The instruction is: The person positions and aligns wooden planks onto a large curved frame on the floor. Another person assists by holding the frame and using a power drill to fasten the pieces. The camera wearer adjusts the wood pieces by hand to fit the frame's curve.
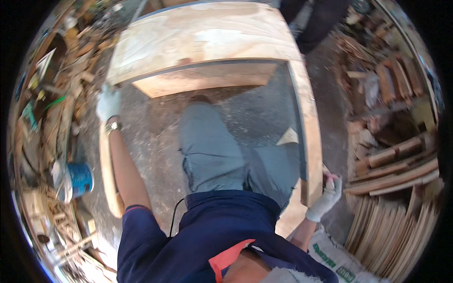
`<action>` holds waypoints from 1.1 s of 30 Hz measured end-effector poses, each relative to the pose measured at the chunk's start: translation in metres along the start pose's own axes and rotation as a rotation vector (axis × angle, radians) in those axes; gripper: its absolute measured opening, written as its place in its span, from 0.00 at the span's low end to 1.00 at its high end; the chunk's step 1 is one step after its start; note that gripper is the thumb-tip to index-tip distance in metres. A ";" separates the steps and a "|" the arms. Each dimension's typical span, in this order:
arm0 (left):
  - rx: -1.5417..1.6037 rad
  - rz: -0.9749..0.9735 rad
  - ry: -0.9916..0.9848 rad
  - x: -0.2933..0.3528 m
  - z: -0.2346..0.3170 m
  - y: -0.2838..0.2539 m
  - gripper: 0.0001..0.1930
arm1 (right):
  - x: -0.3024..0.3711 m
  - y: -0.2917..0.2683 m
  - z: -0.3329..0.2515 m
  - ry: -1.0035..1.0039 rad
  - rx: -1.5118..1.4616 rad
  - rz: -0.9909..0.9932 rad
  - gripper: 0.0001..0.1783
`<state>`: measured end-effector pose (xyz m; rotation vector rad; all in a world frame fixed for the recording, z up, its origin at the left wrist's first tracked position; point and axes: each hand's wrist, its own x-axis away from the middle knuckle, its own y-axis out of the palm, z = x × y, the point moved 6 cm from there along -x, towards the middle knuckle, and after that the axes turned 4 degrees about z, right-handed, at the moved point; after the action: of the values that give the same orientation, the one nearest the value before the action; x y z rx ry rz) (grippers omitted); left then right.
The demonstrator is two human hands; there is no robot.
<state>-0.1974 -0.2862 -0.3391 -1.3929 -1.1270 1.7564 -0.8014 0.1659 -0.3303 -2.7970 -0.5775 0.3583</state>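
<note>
A pale wooden frame (198, 40) surrounds my legs on three sides. It has a broad plywood panel across the far end and a long rail down each side. My left hand (108, 103), in a pale work glove, is closed around the left rail, close to the corner with the panel. Low on the right, my gloved right hand (329, 197) grips the right rail near its near end, with bare fingertips showing. Below the panel, another plywood board (207, 79) shows through the frame's opening.
A blue and white bucket (79, 180) stands on the floor at left, near piled wood scraps (85, 52). Stacked wooden strips (384, 231) and boards line the right side. A white printed sack (337, 257) lies at the lower right. Something dark (316, 21) is beyond the far right corner.
</note>
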 end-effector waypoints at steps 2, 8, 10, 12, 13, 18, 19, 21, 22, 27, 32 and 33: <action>-0.049 -0.034 -0.055 0.002 -0.002 0.002 0.27 | 0.001 0.000 0.003 0.014 -0.146 -0.036 0.12; -0.149 -0.056 -0.050 0.003 0.000 -0.003 0.29 | 0.003 -0.002 0.005 -0.027 -0.099 0.002 0.11; -0.127 -0.041 -0.057 0.002 -0.002 -0.002 0.29 | 0.003 0.000 0.001 -0.031 -0.082 -0.008 0.10; -0.126 -0.052 -0.061 0.001 -0.005 0.002 0.29 | 0.001 0.001 -0.007 -0.020 -0.001 -0.021 0.12; -0.134 -0.039 -0.051 0.000 -0.006 0.004 0.29 | -0.001 0.005 -0.016 -0.056 0.178 -0.114 0.13; -0.123 -0.052 -0.046 -0.006 -0.011 0.015 0.28 | -0.029 0.039 -0.054 -0.161 0.584 -0.472 0.22; -0.114 -0.046 -0.039 -0.007 -0.011 0.016 0.28 | -0.037 0.050 -0.062 -0.214 0.580 -0.460 0.26; -0.108 -0.051 -0.048 -0.007 -0.012 0.017 0.29 | -0.055 0.082 -0.076 -0.329 0.633 -0.475 0.32; -0.110 -0.044 -0.056 -0.006 -0.012 0.016 0.29 | -0.063 0.100 -0.083 -0.420 0.679 -0.491 0.35; -0.117 -0.065 -0.085 -0.006 -0.015 0.022 0.28 | -0.107 0.188 -0.112 -0.594 0.818 -0.535 0.51; -0.149 -0.093 -0.060 -0.020 -0.025 0.034 0.30 | -0.135 0.246 -0.100 -0.431 0.779 -0.566 0.54; -0.159 -0.102 -0.066 -0.022 -0.028 0.037 0.30 | -0.136 0.253 -0.099 -0.466 0.820 -0.534 0.50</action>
<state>-0.1637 -0.3145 -0.3650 -1.3514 -1.3754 1.6819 -0.8053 -0.1352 -0.2892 -1.7016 -0.9682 0.8884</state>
